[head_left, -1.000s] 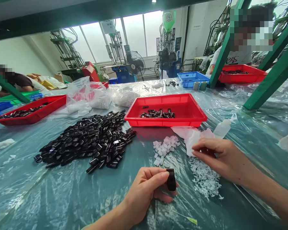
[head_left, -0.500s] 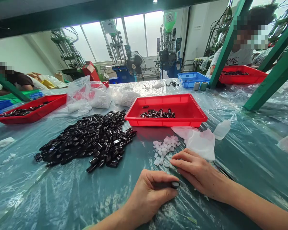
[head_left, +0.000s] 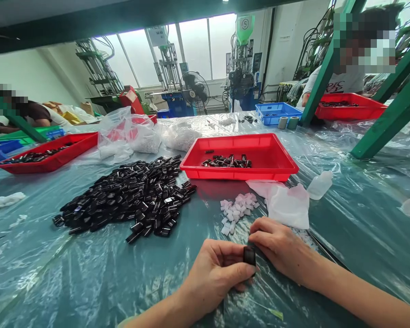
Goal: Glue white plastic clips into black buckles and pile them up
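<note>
A person's left hand (head_left: 215, 278) is clenched around a glossy black block (head_left: 249, 256), with the fingers wrapped about it and one dark end showing above them. The block sits well in front of the red tray (head_left: 239, 173), close to the person. The right hand (head_left: 283, 246) curls in just beside it, its fingertips against the block's edge; whether they pinch anything small, I cannot tell. Directly in front of the tray lies a heap of small white pieces (head_left: 237, 212), with a crumpled white bag (head_left: 289, 207) and a plastic bottle (head_left: 320, 185) to the front right. To the tray's front left spreads a large pile of black blocks (head_left: 123, 200), and a few more lie inside the tray. All of this rests on a clear plastic sheet (head_left: 71, 273), while a co-worker (head_left: 338, 79) sits far beyond the tray, to the right
</note>
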A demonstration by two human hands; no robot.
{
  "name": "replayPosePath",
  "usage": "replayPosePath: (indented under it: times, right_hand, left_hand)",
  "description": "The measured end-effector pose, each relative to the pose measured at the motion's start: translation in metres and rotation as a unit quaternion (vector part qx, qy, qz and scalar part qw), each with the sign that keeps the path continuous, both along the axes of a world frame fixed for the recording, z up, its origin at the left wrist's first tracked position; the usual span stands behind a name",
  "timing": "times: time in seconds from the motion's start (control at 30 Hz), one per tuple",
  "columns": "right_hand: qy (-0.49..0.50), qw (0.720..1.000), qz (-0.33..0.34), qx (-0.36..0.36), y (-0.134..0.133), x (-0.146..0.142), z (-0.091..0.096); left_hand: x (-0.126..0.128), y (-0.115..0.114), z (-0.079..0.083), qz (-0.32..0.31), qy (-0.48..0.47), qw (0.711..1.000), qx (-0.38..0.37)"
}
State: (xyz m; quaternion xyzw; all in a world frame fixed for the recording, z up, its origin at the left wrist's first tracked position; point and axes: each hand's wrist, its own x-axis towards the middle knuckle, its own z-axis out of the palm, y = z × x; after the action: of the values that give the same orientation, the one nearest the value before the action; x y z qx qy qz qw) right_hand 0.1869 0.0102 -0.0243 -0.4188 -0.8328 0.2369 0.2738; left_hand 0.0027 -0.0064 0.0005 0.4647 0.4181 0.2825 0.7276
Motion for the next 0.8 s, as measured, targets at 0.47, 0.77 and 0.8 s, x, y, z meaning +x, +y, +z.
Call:
replayPosePath:
  times: [0.47,0.77,0.8]
  right_hand:
    - [0.332,0.901,-0.069,-0.272,-0.011,0.003,0.022]
    - [0.38,0.874,-0.072,-0.294,-0.019,-0.001,0.027]
    - [0.383,0.877,-0.067,-0.283,-0.02,-0.002,0.026]
  left_hand:
    - [0.005,-0.004,0.001,-0.025,0.036,0.999,-0.015]
    - [0.004,-0.004,0.002,-0.052,0.054,0.997,0.012]
    - [0.004,-0.004,0.002,-0.052,0.056,0.997,0.019]
